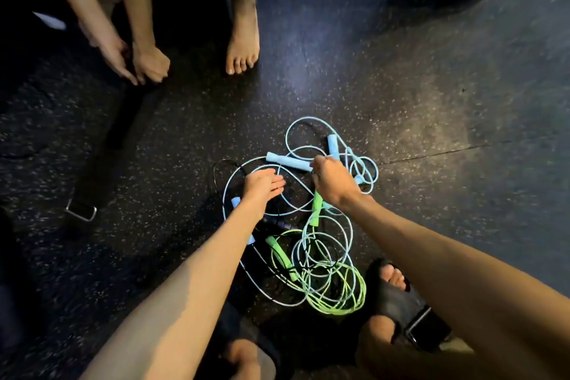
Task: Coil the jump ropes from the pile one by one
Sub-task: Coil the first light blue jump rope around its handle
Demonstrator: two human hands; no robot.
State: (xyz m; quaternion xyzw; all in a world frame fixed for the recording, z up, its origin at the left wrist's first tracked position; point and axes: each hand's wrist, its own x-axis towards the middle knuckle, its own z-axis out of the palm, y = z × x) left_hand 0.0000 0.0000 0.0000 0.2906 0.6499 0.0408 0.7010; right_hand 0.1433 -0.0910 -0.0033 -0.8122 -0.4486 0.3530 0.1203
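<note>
Pile of tangled blue and green plastic jump ropes: dark speckled rubber floor, near edge. My right hand: curled, seemingly pinching a pale-blue foam handle. Left hand: fingers straight, above pile. Step: selecting one rope; next, drawing it free of the tangle.

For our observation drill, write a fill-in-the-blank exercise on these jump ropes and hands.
The tangled pile of jump ropes lies on the dark speckled ____. The left hand hovers with fingers ____. The right hand pinches a light ____ foam handle. The rope loops nearest the black sandal are ____.
Missing: floor; straight; blue; green.
</note>
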